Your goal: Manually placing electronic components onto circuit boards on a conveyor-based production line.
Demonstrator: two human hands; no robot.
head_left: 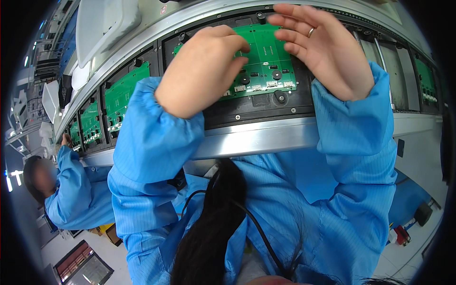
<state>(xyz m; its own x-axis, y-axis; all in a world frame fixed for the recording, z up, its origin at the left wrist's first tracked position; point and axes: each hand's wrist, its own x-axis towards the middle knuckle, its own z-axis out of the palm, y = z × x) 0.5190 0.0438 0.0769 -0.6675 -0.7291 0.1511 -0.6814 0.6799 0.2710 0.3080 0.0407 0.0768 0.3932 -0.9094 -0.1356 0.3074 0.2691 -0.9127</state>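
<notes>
A green circuit board [266,61] sits in a black carrier frame [266,112] in front of me, with white connectors and round black parts along its near edge. My left hand [197,66] hangs over the left part of this board, fingers bent. Its thumb and forefinger are apart, and nothing shows between them; the other fingers are hidden behind the hand. Over the board's right edge, my right hand [327,52] is raised with its palm turned inward. Its fingers are spread and hold nothing; one wears a ring.
More green boards [118,95] in carriers line the conveyor to the left, and another board [425,78] stands far right. A metal rail [259,137] runs along the near side. White bins [102,28] stand beyond the line. A co-worker in blue [78,190] works at the left.
</notes>
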